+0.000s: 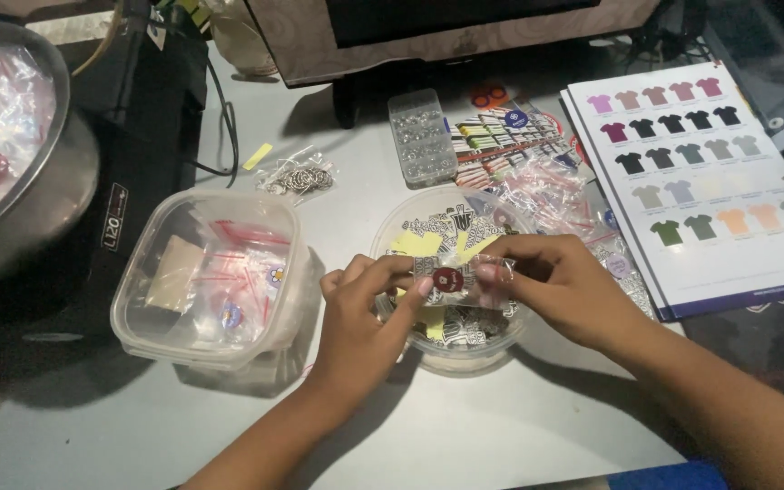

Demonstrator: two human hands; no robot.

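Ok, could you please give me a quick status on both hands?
Left hand and right hand pinch one small clear bag, red badge inside. Held over the round tub. Nothing in the way.

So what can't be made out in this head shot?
- Small clear bag: the left hand and right hand cover its ends; its red round piece is too small to identify.
- Round bowl: both hands hide much of what is inside.
- Metal bowl: cut off by the left edge.
- Shirt colour chart: lettering too small.
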